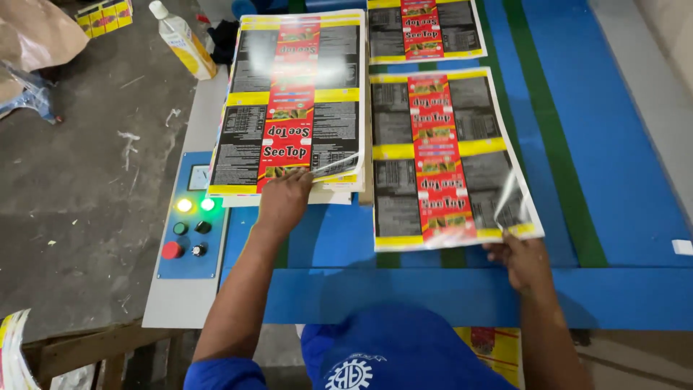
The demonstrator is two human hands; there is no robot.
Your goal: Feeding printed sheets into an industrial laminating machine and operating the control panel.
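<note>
A stack of glossy printed sheets [296, 101], red, black and yellow, lies on the left of a blue belt table [621, 144]. My left hand [284, 198] rests on the stack's near edge, fingers spread on the top sheet, whose near right corner curls up. To the right a single printed sheet [440, 155] lies flat on the belt. My right hand [523, 258] pinches that sheet's near right corner, which is lifted a little. Another printed sheet [424, 29] lies farther up the belt.
A control panel [189, 217] with two lit lamps, dark knobs and a red button sits left of the belt. A yellow bottle [184, 40] stands at the table's far left corner. Green stripes [548, 137] run along the belt. Concrete floor lies to the left.
</note>
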